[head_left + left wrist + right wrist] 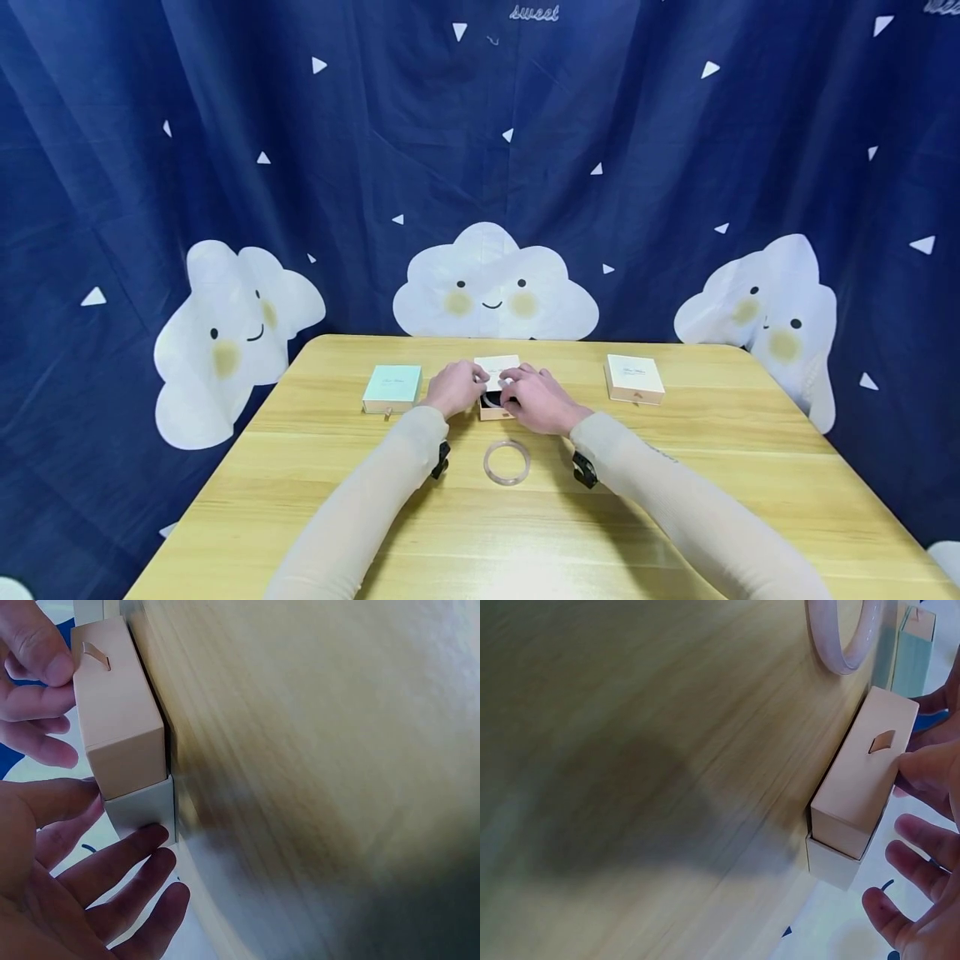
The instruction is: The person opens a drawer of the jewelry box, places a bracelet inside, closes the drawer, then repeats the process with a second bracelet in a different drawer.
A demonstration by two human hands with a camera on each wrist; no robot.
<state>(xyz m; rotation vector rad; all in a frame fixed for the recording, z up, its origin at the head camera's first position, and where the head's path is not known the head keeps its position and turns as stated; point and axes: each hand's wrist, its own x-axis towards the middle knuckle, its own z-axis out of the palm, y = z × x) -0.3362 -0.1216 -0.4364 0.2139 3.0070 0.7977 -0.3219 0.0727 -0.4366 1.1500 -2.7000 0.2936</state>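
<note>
In the middle of the table stands a small white box sleeve (497,364) with its pink drawer (497,412) pulled out toward me. A pale bangle (491,402) shows in part inside, over a dark lining. My left hand (452,389) pinches the bangle at its left, thumb and forefinger reaching over the drawer wall. From the right, my right hand (542,402) pinches it with thumb and forefinger, the other fingers spread in the right wrist view. Both sets of fingertips are partly hidden by the drawer. A second pale pink bangle (488,469) lies flat in front of the box.
A mint-green box (393,385) sits on the left, its small pull tab facing me. Another white box (634,378) with a pink front stands at the right. Behind the wooden table (465,533) hangs a dark blue curtain (480,167) with cloud prints.
</note>
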